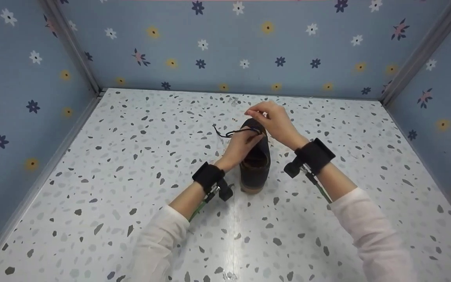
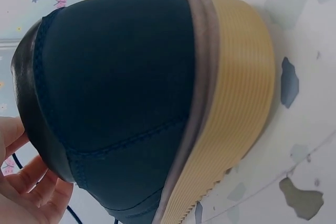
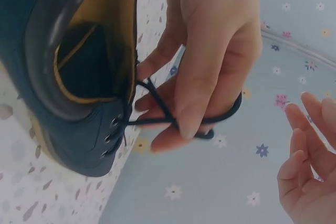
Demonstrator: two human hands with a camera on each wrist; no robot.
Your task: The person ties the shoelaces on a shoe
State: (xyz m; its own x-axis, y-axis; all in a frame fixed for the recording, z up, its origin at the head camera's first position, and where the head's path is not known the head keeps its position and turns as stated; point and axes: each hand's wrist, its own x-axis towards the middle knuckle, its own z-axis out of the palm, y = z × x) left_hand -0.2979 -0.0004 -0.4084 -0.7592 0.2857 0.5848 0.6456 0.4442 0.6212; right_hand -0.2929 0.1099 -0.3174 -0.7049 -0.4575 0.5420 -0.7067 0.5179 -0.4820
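A dark blue lace-up shoe (image 1: 255,178) stands on the speckled surface, heel toward me. In the left wrist view its heel and pale ribbed sole (image 2: 244,66) fill the middle. My left hand (image 1: 241,144) is over the shoe's opening and pinches the dark shoelace (image 3: 159,102) between thumb and fingers. Loose lace sticks out to the left of that hand in the head view. Above the toe, my right hand (image 1: 275,120) is raised with loosely bent fingers. Nothing shows in those fingers (image 3: 302,140) in the right wrist view.
Blue flowered panels (image 1: 233,47) enclose the white speckled tabletop (image 1: 139,156) at the back and both sides. Each wrist wears a black strap (image 1: 314,156) with a small camera and a green cable.
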